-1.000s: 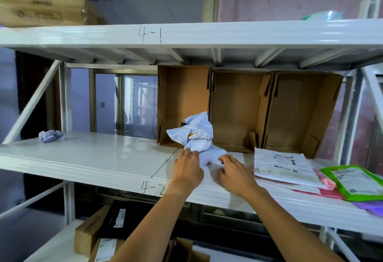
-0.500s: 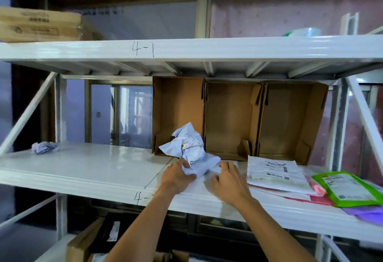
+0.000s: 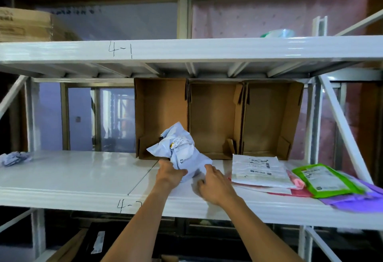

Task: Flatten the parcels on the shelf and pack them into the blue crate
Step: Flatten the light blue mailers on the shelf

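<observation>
A crumpled pale blue-white parcel (image 3: 181,150) with a barcode label stands on the white shelf (image 3: 83,179) marked 4-2, in front of the cardboard boxes. My left hand (image 3: 170,173) grips its lower left part. My right hand (image 3: 215,183) holds its lower right edge, with fingers and thumb curled on the plastic. A second crumpled parcel (image 3: 14,158) lies at the shelf's far left. To the right lie flat parcels: a white one (image 3: 259,170) on a pink one (image 3: 298,183), then a green one (image 3: 323,179) on purple ones (image 3: 362,197). The blue crate is out of view.
Three open cardboard boxes (image 3: 217,116) lie on their sides at the back of the shelf. The upper shelf (image 3: 186,52), marked 4-1, hangs low overhead and bears a brown carton (image 3: 24,23) at left. Slanted white braces (image 3: 342,129) cross the right side. Cartons sit on the level below.
The view has tilted upward slightly. My left hand has closed lower on the parcel and my right hand has curled onto its edge; the parcel stays in the same place.
</observation>
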### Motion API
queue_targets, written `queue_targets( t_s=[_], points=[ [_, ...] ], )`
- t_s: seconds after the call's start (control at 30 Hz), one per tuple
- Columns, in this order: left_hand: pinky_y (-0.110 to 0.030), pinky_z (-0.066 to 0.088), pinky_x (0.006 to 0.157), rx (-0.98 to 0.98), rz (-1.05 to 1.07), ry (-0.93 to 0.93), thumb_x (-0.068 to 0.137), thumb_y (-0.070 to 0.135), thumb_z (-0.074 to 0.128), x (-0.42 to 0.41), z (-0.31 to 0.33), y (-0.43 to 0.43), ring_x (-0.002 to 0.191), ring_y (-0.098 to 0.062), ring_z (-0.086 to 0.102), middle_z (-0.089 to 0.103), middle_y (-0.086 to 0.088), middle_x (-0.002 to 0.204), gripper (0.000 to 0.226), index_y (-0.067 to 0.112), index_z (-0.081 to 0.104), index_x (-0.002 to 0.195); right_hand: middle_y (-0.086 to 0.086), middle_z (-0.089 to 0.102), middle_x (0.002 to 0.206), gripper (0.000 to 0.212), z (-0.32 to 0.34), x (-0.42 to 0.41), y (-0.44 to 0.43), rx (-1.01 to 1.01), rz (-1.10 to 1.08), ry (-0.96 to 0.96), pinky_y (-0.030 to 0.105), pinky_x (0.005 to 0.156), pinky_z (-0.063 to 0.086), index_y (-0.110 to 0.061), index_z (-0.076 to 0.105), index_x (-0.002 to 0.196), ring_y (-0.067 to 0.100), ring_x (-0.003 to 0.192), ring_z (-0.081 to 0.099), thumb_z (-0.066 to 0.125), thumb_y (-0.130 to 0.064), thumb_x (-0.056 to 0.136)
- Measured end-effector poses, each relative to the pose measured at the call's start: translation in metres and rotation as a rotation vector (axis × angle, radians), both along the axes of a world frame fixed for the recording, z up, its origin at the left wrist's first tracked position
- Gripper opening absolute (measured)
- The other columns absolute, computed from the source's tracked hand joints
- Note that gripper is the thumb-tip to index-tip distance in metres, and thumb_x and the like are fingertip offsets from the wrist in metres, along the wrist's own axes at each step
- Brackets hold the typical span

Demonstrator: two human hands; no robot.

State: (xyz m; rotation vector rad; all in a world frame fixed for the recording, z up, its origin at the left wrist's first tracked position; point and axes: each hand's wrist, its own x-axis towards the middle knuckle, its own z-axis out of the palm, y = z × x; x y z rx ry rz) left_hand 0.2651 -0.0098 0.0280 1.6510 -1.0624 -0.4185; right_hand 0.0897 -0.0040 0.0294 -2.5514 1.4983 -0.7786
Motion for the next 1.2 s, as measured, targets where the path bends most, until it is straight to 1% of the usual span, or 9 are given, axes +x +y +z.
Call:
queue_targets(
  t_s=[0.17, 0.3, 0.43, 0.6, 0.67, 0.77, 0.97, 1.07, 1.2],
  points=[
    [-0.034, 0.045, 0.079, -0.082, -0.079, -0.006, 0.074, 0.014, 0.084, -0.003, -0.004, 0.011, 0.098, -0.024, 0.054, 0.051, 0.0, 0.101, 0.059, 0.015, 0.038, 0.111, 0.012, 0.048, 0.143, 0.057, -0.001, -0.002, -0.004, -0.104, -0.038, -0.155, 0.039, 0.095, 0.044, -0.01, 0.03, 0.147, 0.03, 0.127, 0.049, 0.051, -0.027, 0.097],
    [-0.038, 0.054, 0.084, -0.134, -0.2, 0.043, 0.061, 0.015, 0.083, -0.002, -0.005, 0.024, 0.104, -0.021, 0.061, 0.06, -0.003, 0.113, 0.074, 0.014, 0.044, 0.123, 0.008, 0.045, 0.146, 0.058, -0.001, -0.002, -0.008, -0.11, -0.057, -0.282, 0.039, 0.093, 0.044, -0.015, 0.028, 0.15, 0.031, 0.128, 0.047, 0.051, -0.025, 0.097],
    [-0.016, 0.047, 0.059, -0.054, -0.324, 0.059, 0.073, -0.004, 0.07, 0.004, 0.001, 0.035, 0.079, -0.014, 0.061, 0.065, -0.002, 0.09, 0.031, 0.011, 0.066, 0.1, 0.004, 0.052, 0.131, 0.046, 0.012, -0.005, -0.01, -0.357, -0.03, -0.484, 0.037, 0.089, 0.046, -0.017, 0.043, 0.136, 0.026, 0.121, 0.051, 0.056, -0.023, 0.093],
    [-0.015, 0.038, 0.046, -0.132, -0.296, 0.13, 0.073, -0.012, 0.061, -0.004, 0.005, 0.043, 0.069, -0.015, 0.049, 0.055, -0.004, 0.081, 0.025, 0.008, 0.063, 0.088, 0.003, 0.05, 0.129, 0.057, 0.051, -0.015, -0.004, -0.56, -0.047, -0.65, 0.036, 0.097, 0.044, -0.014, 0.041, 0.141, 0.02, 0.116, 0.05, 0.06, -0.028, 0.089],
    [-0.016, 0.035, 0.045, -0.152, -0.297, 0.155, 0.074, -0.012, 0.06, -0.007, 0.004, 0.042, 0.066, -0.016, 0.045, 0.051, -0.003, 0.077, 0.023, 0.009, 0.059, 0.081, 0.004, 0.053, 0.132, 0.056, 0.077, -0.017, 0.003, -0.759, -0.005, -0.563, 0.04, 0.102, 0.042, -0.014, 0.048, 0.138, 0.02, 0.12, 0.049, 0.061, -0.028, 0.086],
    [-0.022, 0.04, 0.055, -0.16, -0.297, 0.146, 0.075, -0.01, 0.061, -0.007, 0.003, 0.043, 0.073, -0.016, 0.052, 0.059, -0.003, 0.085, 0.028, 0.01, 0.065, 0.095, 0.001, 0.051, 0.142, 0.057, 0.126, -0.011, 0.022, -0.947, 0.136, -0.354, 0.039, 0.112, 0.033, -0.018, 0.052, 0.141, 0.018, 0.131, 0.043, 0.054, -0.035, 0.087],
    [-0.029, 0.047, 0.068, -0.171, -0.321, 0.091, 0.075, -0.001, 0.065, -0.003, -0.002, 0.037, 0.088, -0.02, 0.063, 0.066, -0.001, 0.095, 0.038, 0.02, 0.066, 0.106, -0.003, 0.063, 0.129, 0.039, 0.182, 0.02, 0.032, -0.386, 0.257, 0.378, 0.04, 0.099, 0.036, -0.034, 0.066, 0.123, 0.023, 0.121, 0.05, 0.051, -0.051, 0.091],
    [-0.034, 0.05, 0.075, -0.172, -0.314, 0.076, 0.068, 0.01, 0.065, -0.003, -0.004, 0.038, 0.095, -0.021, 0.066, 0.07, 0.002, 0.098, 0.042, 0.028, 0.067, 0.106, -0.009, 0.07, 0.109, 0.032, 0.187, 0.024, 0.025, -0.249, 0.256, 0.5, 0.032, 0.083, 0.037, -0.035, 0.07, 0.111, 0.015, 0.101, 0.058, 0.056, -0.05, 0.087],
    [-0.031, 0.05, 0.076, -0.161, -0.306, 0.064, 0.072, 0.007, 0.065, -0.002, -0.003, 0.04, 0.099, -0.02, 0.066, 0.071, 0.004, 0.101, 0.045, 0.03, 0.066, 0.11, -0.01, 0.07, 0.098, 0.024, 0.186, 0.02, 0.015, -0.152, 0.227, 0.52, 0.033, 0.082, 0.045, -0.031, 0.074, 0.103, 0.014, 0.093, 0.06, 0.067, -0.042, 0.083]
  ],
)
